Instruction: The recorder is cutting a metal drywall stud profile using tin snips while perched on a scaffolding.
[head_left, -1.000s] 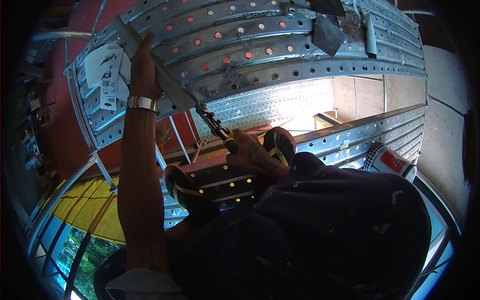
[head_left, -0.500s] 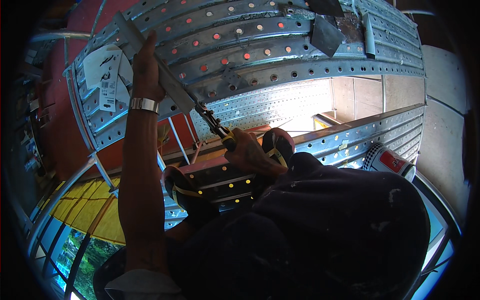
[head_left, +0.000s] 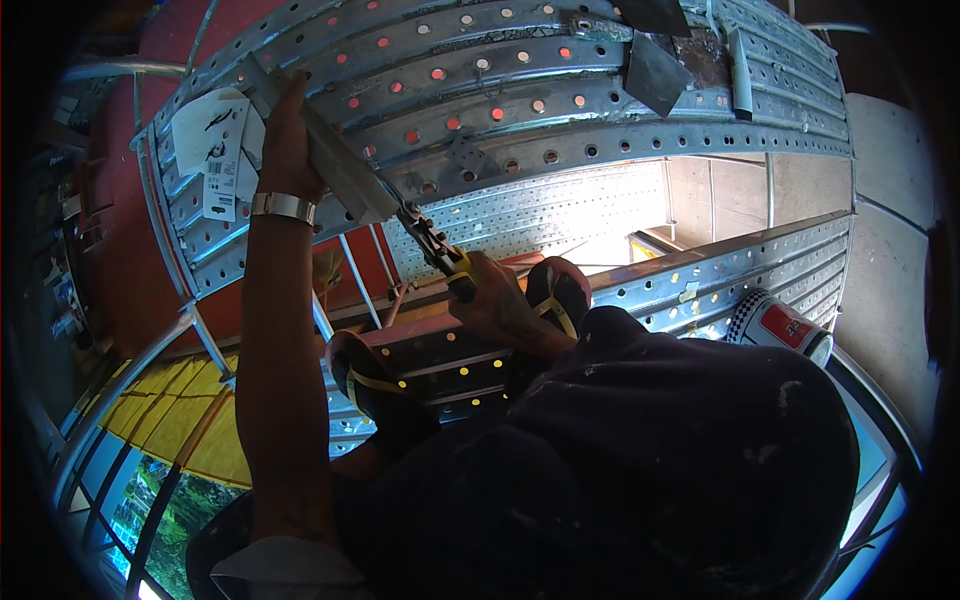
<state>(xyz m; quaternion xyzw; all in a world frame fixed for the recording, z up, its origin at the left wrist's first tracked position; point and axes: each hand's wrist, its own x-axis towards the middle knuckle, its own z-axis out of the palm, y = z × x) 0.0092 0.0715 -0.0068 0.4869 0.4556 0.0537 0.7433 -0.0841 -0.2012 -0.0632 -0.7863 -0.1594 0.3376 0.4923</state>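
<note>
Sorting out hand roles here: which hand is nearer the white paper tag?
Left. The left hand presses a metal strip right beside the tag; the right hand grips pliers farther away.

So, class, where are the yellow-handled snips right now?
Head view, centre: the snips are in the right hand, blades at the metal strip that the left hand steadies.
</note>
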